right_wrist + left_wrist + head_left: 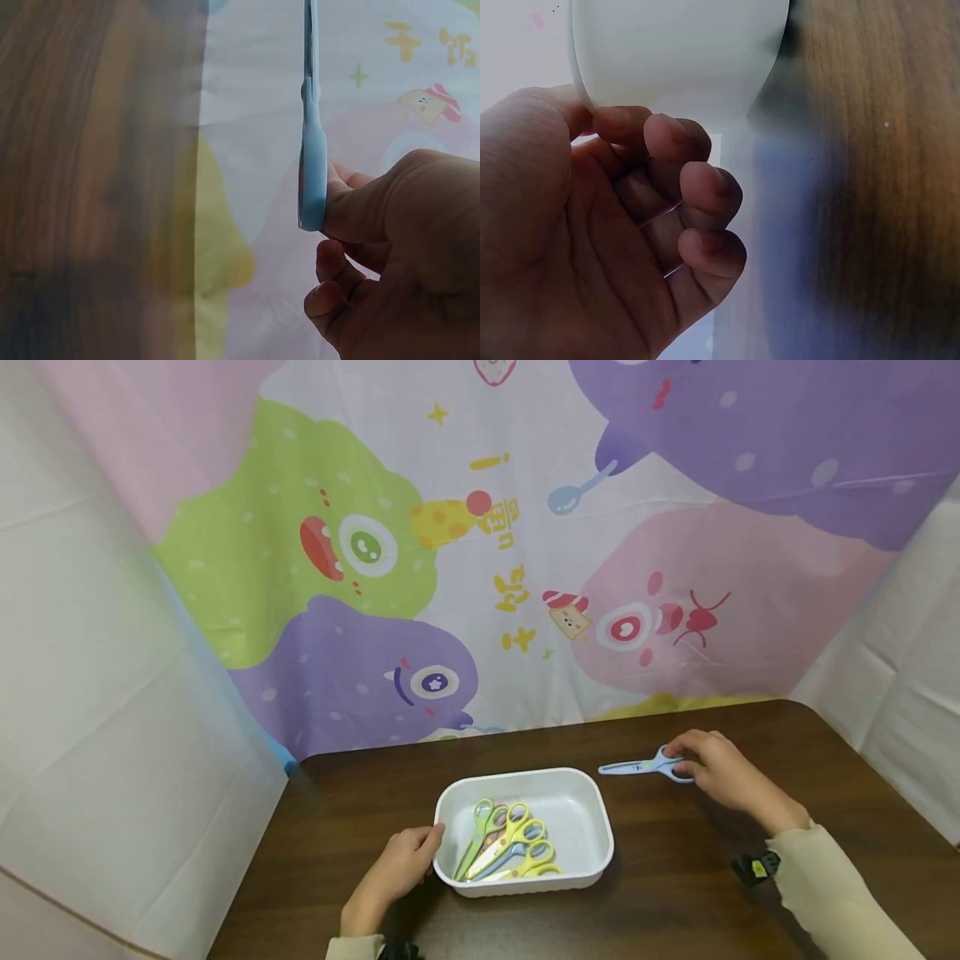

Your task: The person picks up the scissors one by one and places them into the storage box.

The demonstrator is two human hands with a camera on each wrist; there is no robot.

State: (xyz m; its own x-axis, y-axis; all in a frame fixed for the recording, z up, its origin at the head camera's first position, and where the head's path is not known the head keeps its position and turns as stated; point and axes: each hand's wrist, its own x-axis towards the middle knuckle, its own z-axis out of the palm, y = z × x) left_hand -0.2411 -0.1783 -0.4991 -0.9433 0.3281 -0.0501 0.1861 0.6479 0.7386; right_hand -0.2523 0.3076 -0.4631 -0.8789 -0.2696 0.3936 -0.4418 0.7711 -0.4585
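Note:
In the head view my right hand (716, 770) pinches the handle of a pair of light-blue scissors (637, 767) at the right, their closed blades pointing left. The right wrist view shows the scissors (313, 172) edge-on, with thumb and fingers at the handle. My left hand (401, 864) grips the left rim of a white plastic bin (588, 827). In the left wrist view its fingers (709, 191) curl at the bin wall (675, 60). Inside the bin, toward its left, lie green scissors (472, 843), yellow scissors (513, 831) and blue scissors (498, 860), partly overlapping, with something pink beneath.
A dark wooden table (675, 893) carries the bin. Behind it hangs a cloth (525, 677) printed with cartoon monsters. White cloth walls (135, 735) close in the left and right sides.

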